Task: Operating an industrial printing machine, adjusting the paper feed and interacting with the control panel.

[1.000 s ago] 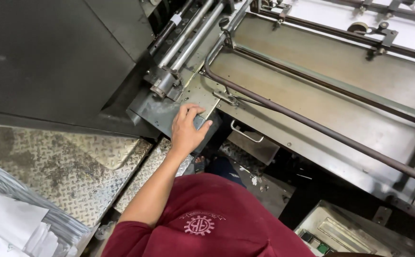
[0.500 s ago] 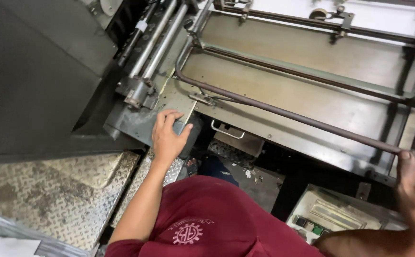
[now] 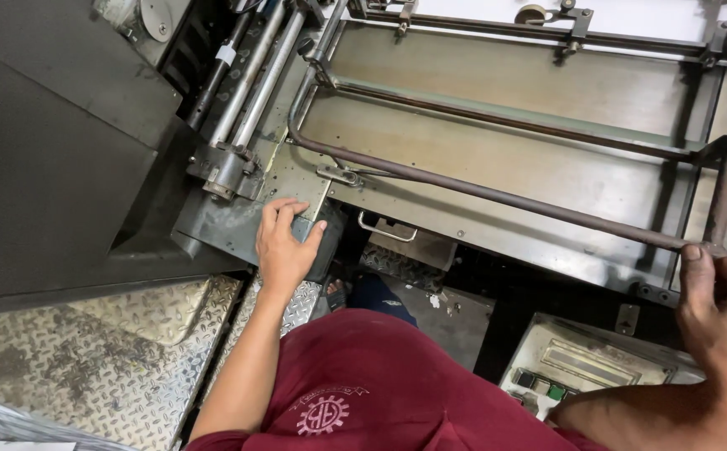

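I look down at a large metal printing machine with a flat steel feed table [image 3: 505, 167]. My left hand [image 3: 284, 246] rests on the lower left corner of the machine frame [image 3: 213, 230], fingers curled over its edge beside the rollers [image 3: 247, 92]. My right hand [image 3: 718, 305] grips the end of a brown metal bar [image 3: 480, 192] that runs across the feed table. I wear a dark red shirt [image 3: 380, 392].
A dark grey machine housing [image 3: 46, 150] stands at the left. A diamond-plate step [image 3: 88, 359] lies below it. A control box with small buttons [image 3: 580, 367] sits at the lower right. A metal handle [image 3: 387, 230] hangs under the table's edge.
The view has shifted left and down. My right hand has come into view and closed on the bar's end. My left hand stays on the frame corner.
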